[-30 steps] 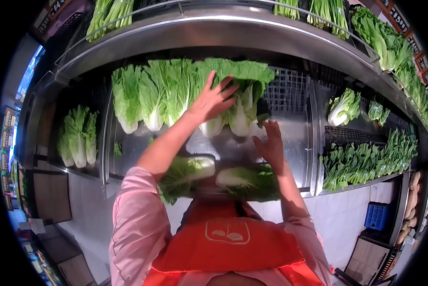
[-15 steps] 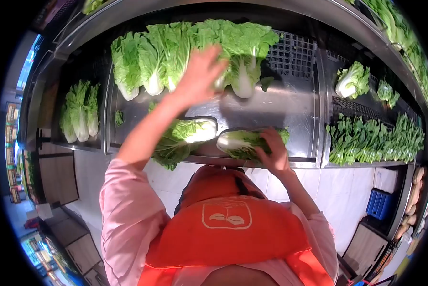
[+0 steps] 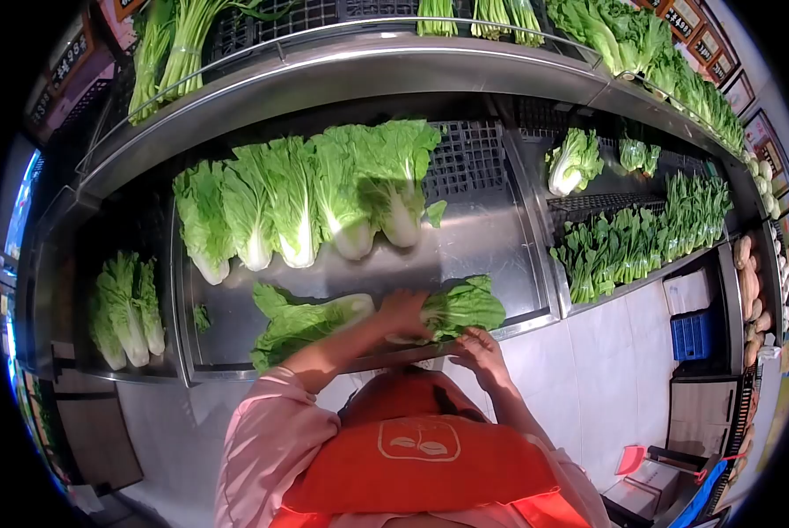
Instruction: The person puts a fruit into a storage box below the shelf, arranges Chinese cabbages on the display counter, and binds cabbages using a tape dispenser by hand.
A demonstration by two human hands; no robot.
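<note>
The front-right cabbage [image 3: 467, 308] lies at the near edge of the metal counter [image 3: 478, 246], its leaves spread to the right and its pale base mostly hidden under the left hand [image 3: 403, 315]. That hand has just come down from over the back row of cabbages [image 3: 295, 220], so both hands are now at this one head, and the handling seems to have moved from the row to the loose heads in front. The row itself looks unchanged: five heads side by side, leaves to the back, white bases forward. The left fingers are bent down over the base and appear closed on it, palm down, the forearm slanting in from the lower left and crossing in front of the other loose cabbage [image 3: 298, 326], which lies just beside. The right hand [image 3: 482, 354] is at the lower edge of the leaves, its fingers partly curled; I cannot tell whether they pinch a leaf or only rest close by. Its forearm rises from the lower right, elbow bent, near the red apron [image 3: 421, 449]. Farther out, a small loose leaf [image 3: 436, 213] lies beside the row's right end, with a black grate [image 3: 478, 158] behind it.
</note>
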